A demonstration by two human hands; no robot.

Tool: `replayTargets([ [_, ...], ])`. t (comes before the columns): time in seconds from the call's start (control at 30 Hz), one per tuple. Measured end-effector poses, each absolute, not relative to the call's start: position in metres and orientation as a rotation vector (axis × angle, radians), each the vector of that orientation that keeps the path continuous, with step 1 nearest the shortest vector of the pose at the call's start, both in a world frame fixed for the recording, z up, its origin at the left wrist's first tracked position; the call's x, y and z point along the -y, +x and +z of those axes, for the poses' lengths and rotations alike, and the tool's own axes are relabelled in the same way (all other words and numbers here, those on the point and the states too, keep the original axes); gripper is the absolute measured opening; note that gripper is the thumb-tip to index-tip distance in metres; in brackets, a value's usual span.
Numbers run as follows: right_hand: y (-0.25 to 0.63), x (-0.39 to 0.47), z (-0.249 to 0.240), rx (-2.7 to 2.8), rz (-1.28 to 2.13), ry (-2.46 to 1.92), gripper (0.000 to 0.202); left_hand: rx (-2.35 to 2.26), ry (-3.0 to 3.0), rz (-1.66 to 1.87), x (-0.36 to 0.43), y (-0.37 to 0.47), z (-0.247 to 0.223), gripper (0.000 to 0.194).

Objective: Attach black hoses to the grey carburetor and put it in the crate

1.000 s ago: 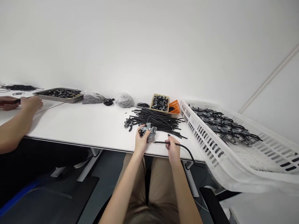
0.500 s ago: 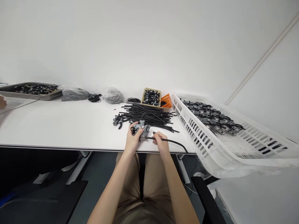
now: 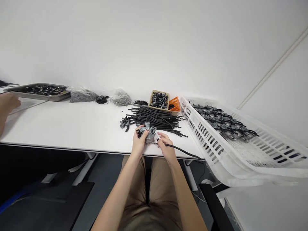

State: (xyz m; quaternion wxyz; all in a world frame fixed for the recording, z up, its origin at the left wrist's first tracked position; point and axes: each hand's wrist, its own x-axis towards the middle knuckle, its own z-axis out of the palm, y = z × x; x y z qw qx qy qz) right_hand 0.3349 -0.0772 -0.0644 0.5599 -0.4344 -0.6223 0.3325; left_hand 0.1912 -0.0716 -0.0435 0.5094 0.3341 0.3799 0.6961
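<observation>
Clock faces centred on the metal part, 12 = away from the wearer.

Edges: front edge of the white table (image 3: 79, 130) passes just under the hands at 6. White crate (image 3: 218, 160) bounds 2 to 4, long slotted wall running toward the wearer, rows of metal-and-black assemblies (image 3: 225, 123) inside. White wall (image 3: 115, 45) closes off the back. Hose pile (image 3: 157, 118) sits tight at 12 to 1, yellow tray (image 3: 150, 100) of small fittings behind it at 1, orange basket (image 3: 177, 103) beside that. Loose fittings (image 3: 124, 123) near at 10. Widest stretch of tabletop runs to 9, out to a co-worker's hand (image 3: 10, 101) at 9 to 10. Metal tray (image 3: 37, 95), two clear bags (image 3: 82, 95) and black cord bundle (image 3: 102, 99) line the back, 10 to 11.

Metal part (image 3: 150, 134): between the hands, held close to the front edge. Left hand (image 3: 139, 141) on its 8 side, fingers closed round the body, thumb on top. Right hand (image 3: 167, 149) at 4, narrow pinch on black hose (image 3: 184, 151) near its end, other fingers loosely curled. Hose end just beside the part's lower side; can't tell if touching. Rest of hose trails off at 4, across the table edge.
</observation>
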Motion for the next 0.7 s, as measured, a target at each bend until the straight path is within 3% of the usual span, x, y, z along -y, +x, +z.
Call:
replayTargets([
  [0.17, 0.331, 0.080, -0.058, 1.454, 0.924, -1.022, 0.034, -0.917, 0.785, 1.684, 0.071, 0.191, -0.044, 0.048],
  [0.47, 0.318, 0.076, -0.054, 1.357, 1.050, -0.966, 0.044, -0.818, 0.657, 1.675, 0.071, 0.190, -0.042, 0.058],
  [0.7, 0.314, 0.074, -0.057, 1.353, 1.075, -0.971, 0.040, -0.877, 0.768, 1.735, 0.068, 0.189, -0.050, 0.055],
])
